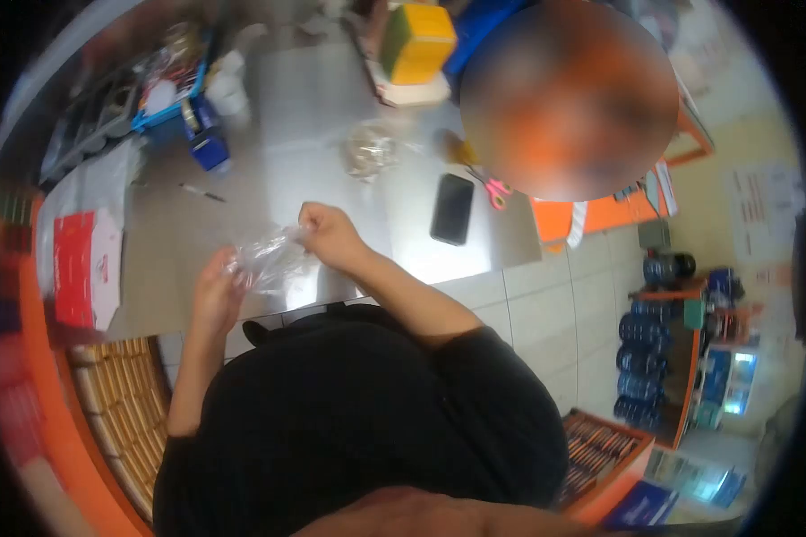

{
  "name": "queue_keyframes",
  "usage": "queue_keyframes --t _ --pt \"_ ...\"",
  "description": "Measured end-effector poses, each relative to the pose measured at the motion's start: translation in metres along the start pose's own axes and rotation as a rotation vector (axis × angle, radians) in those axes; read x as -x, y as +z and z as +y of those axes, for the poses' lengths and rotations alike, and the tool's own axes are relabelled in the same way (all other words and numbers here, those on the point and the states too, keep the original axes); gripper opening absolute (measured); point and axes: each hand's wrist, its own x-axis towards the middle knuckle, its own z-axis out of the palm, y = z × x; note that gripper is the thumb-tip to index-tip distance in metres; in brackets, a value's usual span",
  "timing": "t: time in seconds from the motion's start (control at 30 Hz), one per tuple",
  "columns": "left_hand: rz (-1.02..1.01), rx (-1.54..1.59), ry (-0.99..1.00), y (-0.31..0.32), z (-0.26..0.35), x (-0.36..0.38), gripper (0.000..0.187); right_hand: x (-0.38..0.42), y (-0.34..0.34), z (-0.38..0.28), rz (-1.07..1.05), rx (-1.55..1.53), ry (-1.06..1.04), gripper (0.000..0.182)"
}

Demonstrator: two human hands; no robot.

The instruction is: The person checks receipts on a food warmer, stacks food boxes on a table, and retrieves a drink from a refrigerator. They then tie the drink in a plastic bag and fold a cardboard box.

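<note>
Head view: clear plastic bag [264, 258] stretched between left hand [217, 291] and right hand [327, 234].

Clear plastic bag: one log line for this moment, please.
left hand holds clear plastic bag | right hand pinches top | phone on steel table

I see a thin, clear plastic bag [264, 259], crinkled and glossy, held over a smooth, brushed-metal table [331, 116] with a dull sheen. A glossy black phone [452, 208] with a glass-like face lies on it, and a red and white cardboard box [85, 268] looks matt.
</note>
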Motion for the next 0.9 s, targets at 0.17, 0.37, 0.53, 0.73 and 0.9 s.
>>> queue_keyframes --t 0.17,0.37,0.53,0.73,0.9 --pt "-0.071 -0.772 -0.007 -0.036 -0.019 -0.024 0.005 0.015 0.005 0.008 0.034 -0.731 0.011 0.023" --pt "0.155 -0.155 0.059 -0.015 -0.016 -0.033 0.007 0.017 0.028 0.027 0.119 0.107 -0.295 0.021" --pt "0.015 -1.003 0.268 0.012 0.001 -0.024 0.020 0.003 -0.005 0.004 0.203 -0.753 -0.181 0.019" --pt "0.187 -1.310 0.222 0.061 0.031 -0.026 0.021 0.021 0.039 -0.001 -0.126 0.138 -0.267 0.029" --pt "0.279 -1.439 0.541 0.017 0.027 -0.037 0.017 0.010 -0.024 -0.017 -0.040 0.273 -0.360 0.024"
